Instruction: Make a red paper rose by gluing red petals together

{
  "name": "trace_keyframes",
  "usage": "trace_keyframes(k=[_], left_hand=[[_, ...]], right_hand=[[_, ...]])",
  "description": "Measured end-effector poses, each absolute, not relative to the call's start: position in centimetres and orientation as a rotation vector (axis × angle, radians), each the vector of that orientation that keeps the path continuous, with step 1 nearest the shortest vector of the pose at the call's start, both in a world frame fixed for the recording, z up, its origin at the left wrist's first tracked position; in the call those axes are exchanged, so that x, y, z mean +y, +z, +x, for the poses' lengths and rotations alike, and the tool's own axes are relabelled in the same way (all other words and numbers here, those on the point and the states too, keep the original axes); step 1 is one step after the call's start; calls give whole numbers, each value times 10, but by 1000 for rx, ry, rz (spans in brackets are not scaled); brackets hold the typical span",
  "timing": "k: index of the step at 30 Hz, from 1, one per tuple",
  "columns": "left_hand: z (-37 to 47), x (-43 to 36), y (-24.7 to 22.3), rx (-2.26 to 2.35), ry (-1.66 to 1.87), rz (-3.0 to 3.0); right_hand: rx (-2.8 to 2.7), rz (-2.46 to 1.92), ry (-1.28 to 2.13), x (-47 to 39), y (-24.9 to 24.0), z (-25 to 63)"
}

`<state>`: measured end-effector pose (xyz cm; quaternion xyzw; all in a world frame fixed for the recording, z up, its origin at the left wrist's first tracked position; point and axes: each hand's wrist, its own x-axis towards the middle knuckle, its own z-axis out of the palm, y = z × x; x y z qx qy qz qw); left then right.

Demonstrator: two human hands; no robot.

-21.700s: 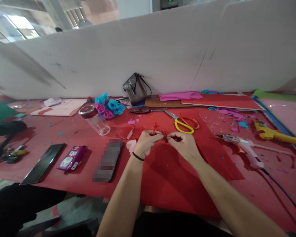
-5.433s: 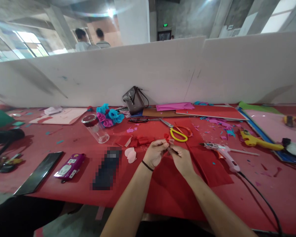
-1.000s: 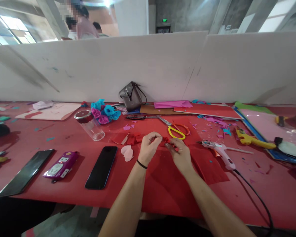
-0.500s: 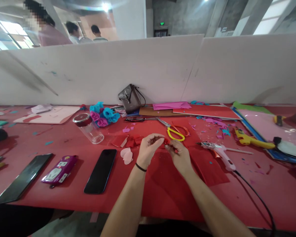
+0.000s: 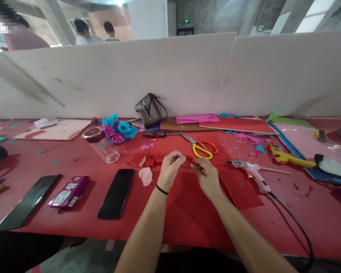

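My right hand [image 5: 207,176] pinches a small piece of rolled red paper [image 5: 190,159], like a flower bud, between thumb and fingertips. Just left of it, my left hand [image 5: 171,170] has its fingers pressed together; whatever is between them is too small to make out. Yellow-handled scissors [image 5: 202,152] lie behind my right hand. Red paper sheets [image 5: 238,189] are spread under and beside my hands. Left of my left hand are pale pink paper petals [image 5: 146,176] and red paper scraps [image 5: 150,160].
To the left lie a black phone [image 5: 116,194], a purple power strip [image 5: 69,192], a glass jar [image 5: 106,149] and blue and pink paper flowers [image 5: 119,131]. A corded pink glue gun [image 5: 254,175] and a yellow one [image 5: 291,158] lie right. A bag [image 5: 149,110] leans on the partition [image 5: 110,76].
My left hand has drawn slightly left, away from the red paper, which now shows in the gap between my hands. The right hand keeps its pinch. The view has shifted slightly.
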<state>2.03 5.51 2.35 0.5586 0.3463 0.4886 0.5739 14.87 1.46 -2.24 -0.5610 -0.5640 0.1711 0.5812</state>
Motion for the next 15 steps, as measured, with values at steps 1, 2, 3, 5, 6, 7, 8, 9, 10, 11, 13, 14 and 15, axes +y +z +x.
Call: trace_keyframes(k=[1, 2, 3, 5, 6, 7, 8, 9, 10, 11, 13, 14, 15], left_hand=[[21, 55, 24, 816, 1124, 1339], [21, 55, 24, 816, 1112, 1359], [22, 55, 23, 815, 1108, 1363], [22, 56, 22, 813, 1107, 1331], [22, 56, 21, 817, 1108, 1304], [21, 57, 21, 825, 1115, 1273], [21, 58, 20, 832, 1127, 1243], [21, 58, 20, 833, 1138, 1218], [21, 58, 20, 825, 1144, 1206], [21, 58, 20, 810, 1141, 1206], [22, 57, 21, 767, 1106, 1237], [23, 56, 21, 744, 1086, 1255], [24, 56, 21, 723, 1074, 1264]], right_hand=[[-1323, -1312, 399, 15, -22, 149], [-1324, -1312, 396, 15, -23, 149], [-1323, -1311, 392, 15, -23, 148], [-1315, -1307, 391, 15, -23, 148], [-1309, -1306, 396, 16, -24, 148], [-1301, -1307, 403, 16, -25, 148], [-1292, -1310, 408, 16, -26, 149], [-1284, -1315, 409, 17, -26, 149], [-1278, -1322, 405, 17, -27, 149], [-1277, -1328, 399, 17, -27, 149], [-1287, -1336, 390, 17, -27, 149], [-1292, -1333, 392, 16, -27, 149], [-1296, -1326, 398, 16, -26, 148]])
